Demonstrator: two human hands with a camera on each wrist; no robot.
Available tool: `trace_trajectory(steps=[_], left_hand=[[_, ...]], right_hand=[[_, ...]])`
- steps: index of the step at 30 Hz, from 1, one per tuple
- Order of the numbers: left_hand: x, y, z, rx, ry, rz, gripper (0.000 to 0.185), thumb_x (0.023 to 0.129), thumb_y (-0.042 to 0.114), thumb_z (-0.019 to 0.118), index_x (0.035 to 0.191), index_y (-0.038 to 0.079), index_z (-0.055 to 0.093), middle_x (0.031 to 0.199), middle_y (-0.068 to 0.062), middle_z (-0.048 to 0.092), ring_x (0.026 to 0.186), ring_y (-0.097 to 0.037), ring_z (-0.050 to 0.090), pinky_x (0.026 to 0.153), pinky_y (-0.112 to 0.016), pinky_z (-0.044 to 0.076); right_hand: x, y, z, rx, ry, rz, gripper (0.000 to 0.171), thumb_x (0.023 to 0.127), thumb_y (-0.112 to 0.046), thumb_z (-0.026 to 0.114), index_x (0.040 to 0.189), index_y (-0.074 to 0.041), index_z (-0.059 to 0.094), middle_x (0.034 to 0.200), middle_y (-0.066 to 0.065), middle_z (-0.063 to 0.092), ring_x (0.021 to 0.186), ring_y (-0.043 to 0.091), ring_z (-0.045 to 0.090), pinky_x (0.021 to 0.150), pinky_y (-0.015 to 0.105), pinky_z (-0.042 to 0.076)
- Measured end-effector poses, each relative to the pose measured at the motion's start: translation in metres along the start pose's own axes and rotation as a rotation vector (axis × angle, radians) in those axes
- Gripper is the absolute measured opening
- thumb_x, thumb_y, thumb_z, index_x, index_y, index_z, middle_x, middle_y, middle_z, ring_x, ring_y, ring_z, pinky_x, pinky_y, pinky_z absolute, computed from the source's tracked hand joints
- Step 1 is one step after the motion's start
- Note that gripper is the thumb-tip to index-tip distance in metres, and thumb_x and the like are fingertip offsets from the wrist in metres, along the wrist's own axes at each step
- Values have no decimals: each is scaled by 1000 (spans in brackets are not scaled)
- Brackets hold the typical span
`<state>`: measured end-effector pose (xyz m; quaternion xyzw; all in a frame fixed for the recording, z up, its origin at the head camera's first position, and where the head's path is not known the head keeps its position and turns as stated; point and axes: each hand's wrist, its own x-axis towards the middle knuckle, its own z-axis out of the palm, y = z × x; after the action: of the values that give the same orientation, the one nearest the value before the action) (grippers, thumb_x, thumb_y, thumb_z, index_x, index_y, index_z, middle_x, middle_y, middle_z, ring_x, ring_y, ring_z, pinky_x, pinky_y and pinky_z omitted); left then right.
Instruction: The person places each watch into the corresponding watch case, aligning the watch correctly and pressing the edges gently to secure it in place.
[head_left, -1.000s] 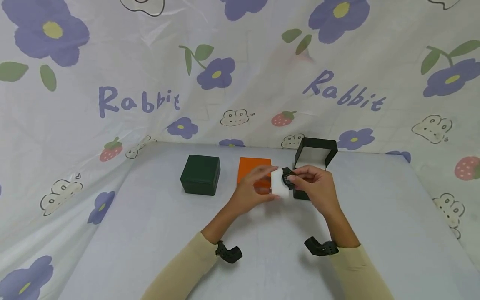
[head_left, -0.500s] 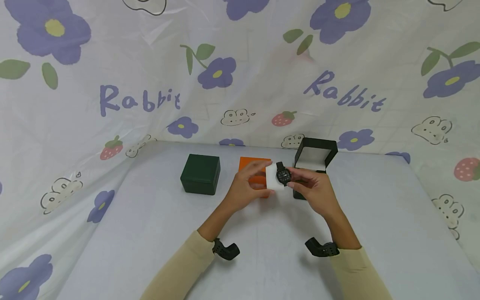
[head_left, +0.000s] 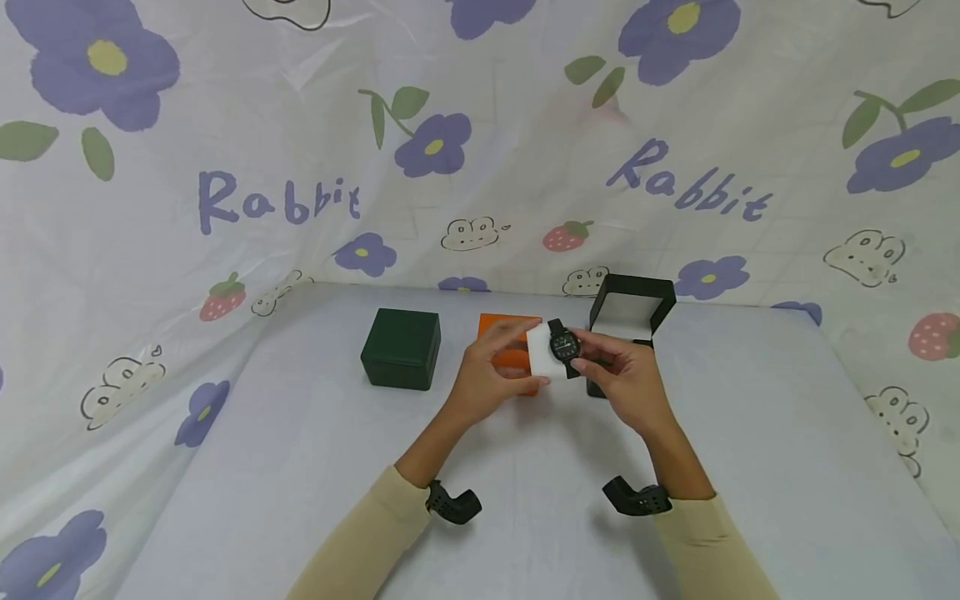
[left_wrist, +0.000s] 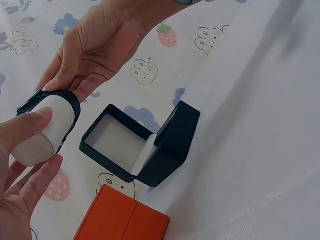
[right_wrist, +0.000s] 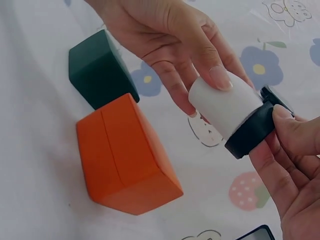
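Observation:
My left hand (head_left: pixel 483 375) grips a white watch cushion (head_left: pixel 540 357) between thumb and fingers, above the table. A black wristwatch (head_left: pixel 564 343) has its strap looped around the right end of this cushion, its round dark face turned up to the head camera. With thumb and fingers, my right hand (head_left: pixel 628 375) pinches the watch at its right side. In the right wrist view the black strap (right_wrist: pixel 250 132) circles the cushion's end, and most of the white roll shows bare. Behind the right hand stands an open black watch box (left_wrist: pixel 170 145), pale inside, partly hidden in the head view.
An orange box (right_wrist: pixel 125 150) sits behind my left hand, partly covered by it in the head view. Farther left is a closed dark green box (head_left: pixel 401 346). A white cloth (head_left: pixel 517 517) covers the table, and a printed flower sheet (head_left: pixel 420 208) hangs behind.
Both hands have shifted slightly left and up with the cushion and watch. The watch face has turned toward the head camera, uncovered by the right fingers. The boxes have stayed put.

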<state>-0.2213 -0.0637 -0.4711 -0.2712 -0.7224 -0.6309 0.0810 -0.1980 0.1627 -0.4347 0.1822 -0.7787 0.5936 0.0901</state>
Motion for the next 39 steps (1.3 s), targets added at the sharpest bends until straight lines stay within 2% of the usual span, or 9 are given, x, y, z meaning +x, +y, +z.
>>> trace_trajectory(steps=[6,13,20,25,29,32,36,39], left_hand=[[-1,2,-1,1,32,-4,76,76,11,91,144,23,60,135,3,55,113,-20,64,77,-31,62],[-1,4,-4,0,48,-1,73,76,12,91,143,19,61,135,1,55,114,-21,63,77,-33,63],[-1,6,-5,-12,49,-11,73,76,10,91,142,16,61,135,-2,55,114,-23,62,79,-44,62],[-1,6,-6,-12,53,-28,73,75,12,92,142,18,62,135,-1,55,116,-23,61,79,-42,63],[-1,6,-5,-11,56,-32,73,75,13,92,142,20,62,135,-1,55,116,-23,61,79,-38,63],[0,6,-6,-8,54,-33,72,76,13,91,142,19,62,135,-1,55,116,-22,61,79,-35,62],[1,7,-7,-11,36,-26,74,77,13,90,143,24,60,137,0,54,116,-22,62,80,-34,62],[1,10,-9,-10,24,-19,75,78,13,90,144,28,59,141,1,52,118,-22,62,79,-35,62]], right_hand=[[0,-2,3,18,-4,10,39,89,4,74,128,-3,70,99,21,73,88,9,69,72,18,57],[-1,-5,9,-28,44,29,41,90,4,73,130,-4,69,99,18,72,89,8,66,72,15,55],[-3,-9,14,-53,60,52,41,91,3,73,131,-4,69,98,17,72,87,10,65,70,15,54],[-3,-16,15,-99,67,60,38,91,3,73,128,-3,70,94,15,72,84,11,63,69,13,52],[-4,-35,18,-135,83,75,36,90,8,71,126,3,69,92,19,70,83,17,62,66,13,51],[-3,-33,19,-139,95,81,36,90,7,72,125,3,70,92,19,70,82,16,63,67,13,52],[-3,-15,16,-69,112,101,35,90,1,75,125,-4,72,94,13,70,85,12,65,75,14,56],[-4,-14,14,-14,125,117,26,89,-3,78,115,-2,76,94,13,71,87,13,67,77,17,57]])
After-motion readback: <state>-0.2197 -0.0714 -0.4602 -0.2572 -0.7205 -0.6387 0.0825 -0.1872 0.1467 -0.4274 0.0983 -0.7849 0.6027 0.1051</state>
